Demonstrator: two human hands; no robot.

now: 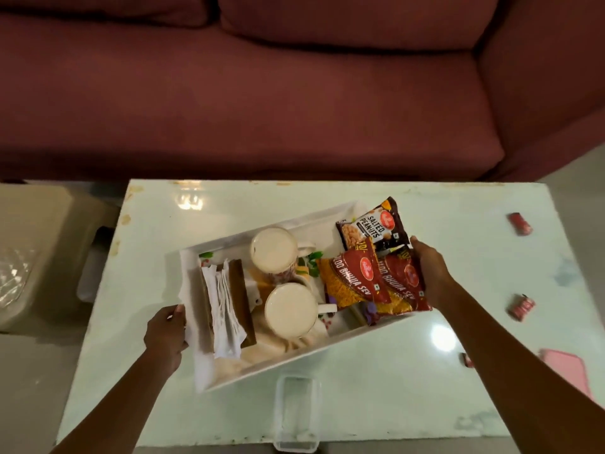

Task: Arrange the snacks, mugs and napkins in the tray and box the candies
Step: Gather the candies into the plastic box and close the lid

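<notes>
A white tray [294,357] lies skewed on the pale glass table [409,404]. It holds two cream mugs [274,250] [290,310], a brown holder with white napkins [226,303], a salted peanuts packet [373,227] and two red snack packets [355,280] [404,285]. My left hand [167,335] grips the tray's left end. My right hand [430,273] holds the tray's right end, against the red packets. A clear plastic box [296,414] stands empty at the table's near edge. Three red candies [520,223] [521,307] [467,359] lie on the right of the table.
A pink object [568,371] rests at the table's right edge. A maroon sofa [262,93] runs along the far side. A beige bin [36,250] with a plastic liner stands left of the table.
</notes>
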